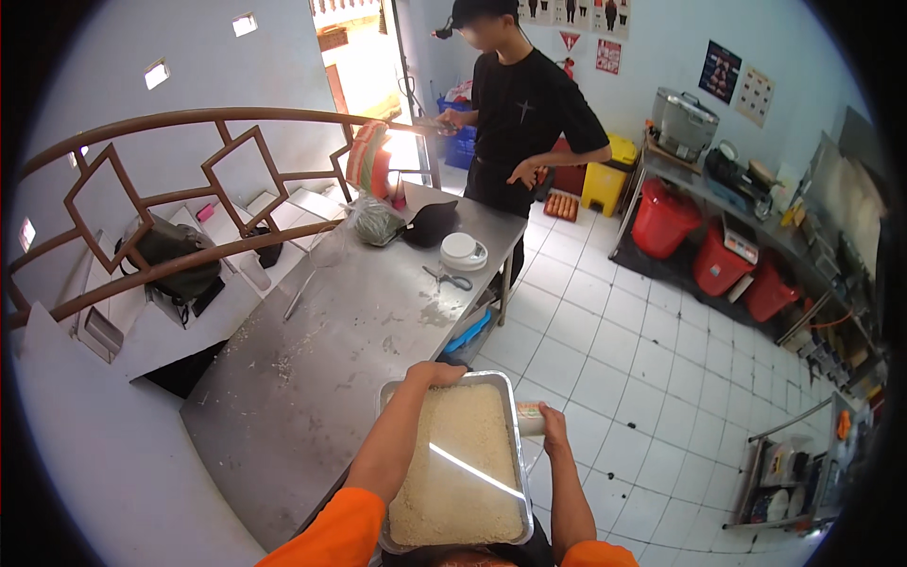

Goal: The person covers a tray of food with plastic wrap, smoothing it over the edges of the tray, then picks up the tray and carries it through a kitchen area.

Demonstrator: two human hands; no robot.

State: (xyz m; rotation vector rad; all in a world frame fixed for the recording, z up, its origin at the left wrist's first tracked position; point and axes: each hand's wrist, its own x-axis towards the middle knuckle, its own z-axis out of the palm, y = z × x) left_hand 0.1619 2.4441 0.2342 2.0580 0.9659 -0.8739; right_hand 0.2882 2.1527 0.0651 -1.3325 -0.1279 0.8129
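Close to my body is a rectangular metal tray (517,444) filled with pale yellowish crumbs (453,425). My left hand (438,374) reaches across its left side and grips the far rim. Just outside the tray's right wall, my right hand (553,427) is closed around a small pale container with a coloured label (529,419), partly hidden by the tray. The tray is at the near right edge of a steel table (321,378); whether it rests on the table cannot be seen.
Scissors (448,278), a white round kitchen scale (463,251), a black cap (431,225) and a bag of greens (376,225) lie on the table's far end. A person in black (529,123) stands beyond. Red bins (664,219) stand under the right counter.
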